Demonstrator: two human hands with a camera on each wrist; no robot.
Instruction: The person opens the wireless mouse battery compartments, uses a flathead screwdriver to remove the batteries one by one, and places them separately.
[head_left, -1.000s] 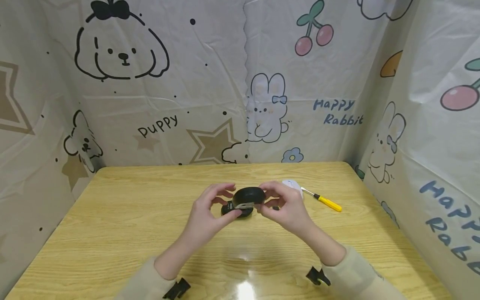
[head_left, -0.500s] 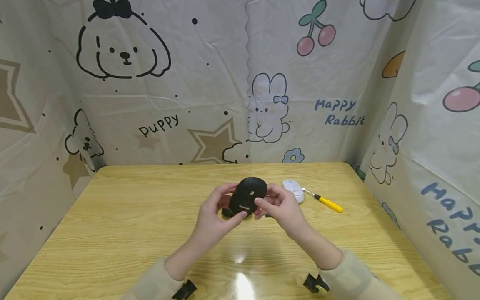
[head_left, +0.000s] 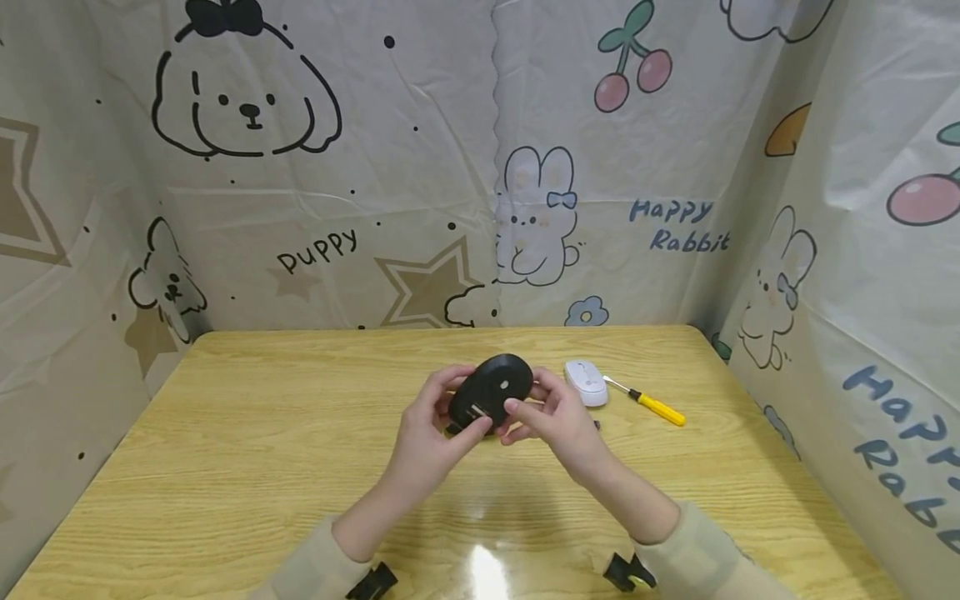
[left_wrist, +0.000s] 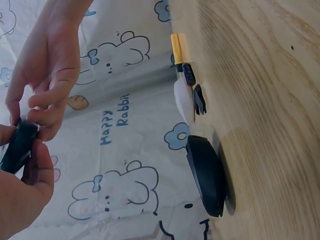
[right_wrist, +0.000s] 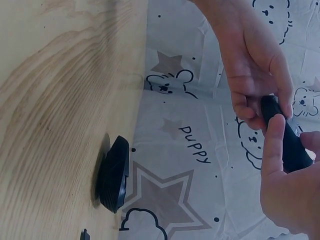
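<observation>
Behind the held black mouse [head_left: 489,390], cloth [head_left: 442,167] reads "Puppy" and "Happy Rabbit".

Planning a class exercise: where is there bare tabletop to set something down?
The table is bare from the left hand to the left edge, and between the yellow screwdriver and the right edge. Crowded: between left hand and screwdriver, around the right hand: black shell, small black piece, white mouse.

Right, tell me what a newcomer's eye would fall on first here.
Probably the black oval piece, held up between the left hand and right hand near the middle of the head view. Next, the yellow-handled screwdriver on the table to the right, beside the white mouse. Behind, the puppy face on the printed cloth stands out at upper left.
</observation>
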